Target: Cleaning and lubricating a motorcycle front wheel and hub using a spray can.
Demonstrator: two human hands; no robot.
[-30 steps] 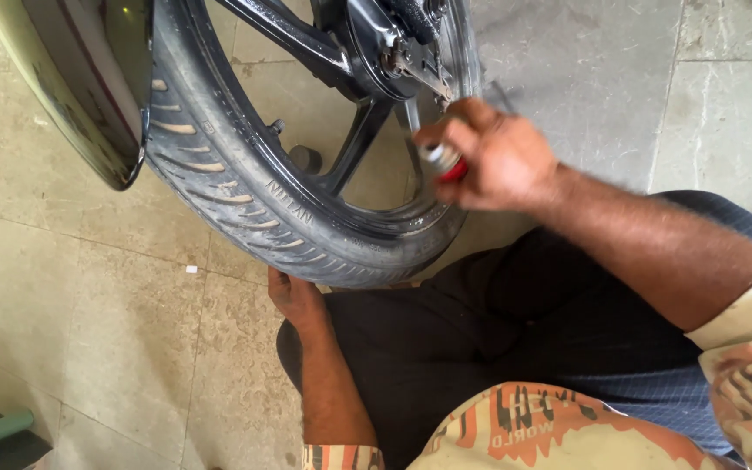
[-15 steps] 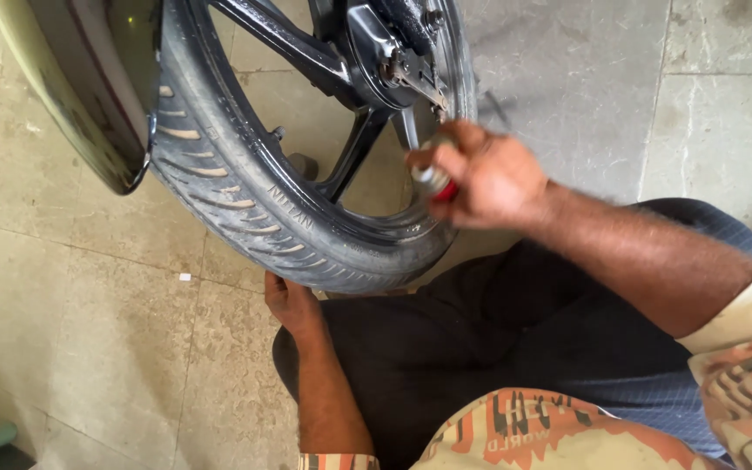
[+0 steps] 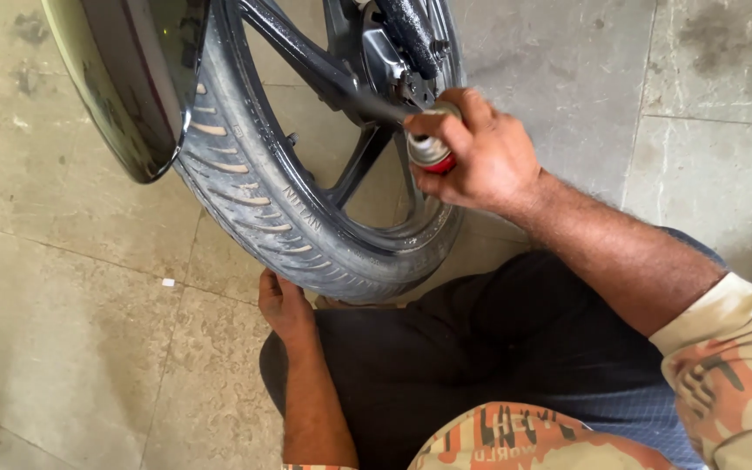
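Note:
My right hand [image 3: 480, 157] is closed around a small spray can [image 3: 429, 151] with a red body and a silver top, held close to the hub and chain area [image 3: 398, 52] of a motorcycle rear wheel. The black tyre [image 3: 263, 209] stands upright in front of me, with dark alloy spokes [image 3: 306, 61]. My left hand [image 3: 282, 305] rests against the underside of the tyre, fingers curled on the tread near the floor. My knees in dark trousers [image 3: 480, 365] sit just behind the wheel.
A dark glossy mudguard [image 3: 124, 78] overhangs the tyre at the upper left. The floor is beige stone tiles [image 3: 71, 331] with grout lines; a small white scrap [image 3: 168, 282] lies on it to the left of the wheel.
My right hand with the can has shifted slightly up, toward the hub. The view has moved closer to the wheel. The left hand stays under the tyre.

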